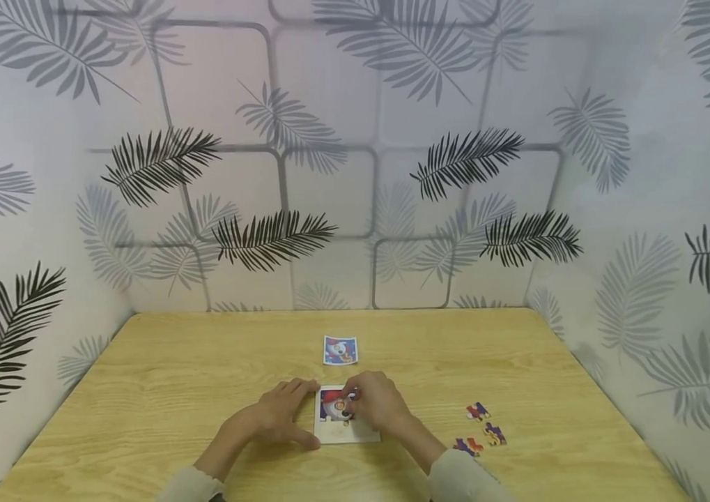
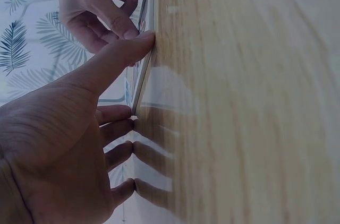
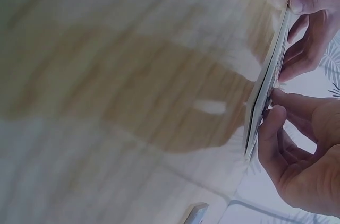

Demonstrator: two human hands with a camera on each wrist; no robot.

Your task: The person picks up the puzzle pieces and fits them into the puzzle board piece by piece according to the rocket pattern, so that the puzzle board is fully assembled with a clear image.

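Observation:
A white-bordered jigsaw board [image 1: 347, 434] lies flat on the table, its far part filled with a red, white and purple picture [image 1: 332, 406] and its near part bare. My left hand [image 1: 274, 416] spans the board's left side, thumb at the near corner and fingertips by the far one. In the left wrist view, its other fingertips touch the tabletop just beyond the board edge [image 2: 139, 90]. My right hand [image 1: 381, 401] is over the right part of the picture, pinching a puzzle piece low against the board. Most of that piece is hidden behind the thumb [image 3: 273, 120] and forefinger.
Behind the board lies a small picture card [image 1: 340, 351] with a similar design. Three loose areas of puzzle pieces sit to the right: a red one [image 1: 477, 411], a yellow and purple one [image 1: 495, 434] and an orange and purple one [image 1: 469, 446]. A leaf-patterned wall [image 1: 329, 188] backs the table.

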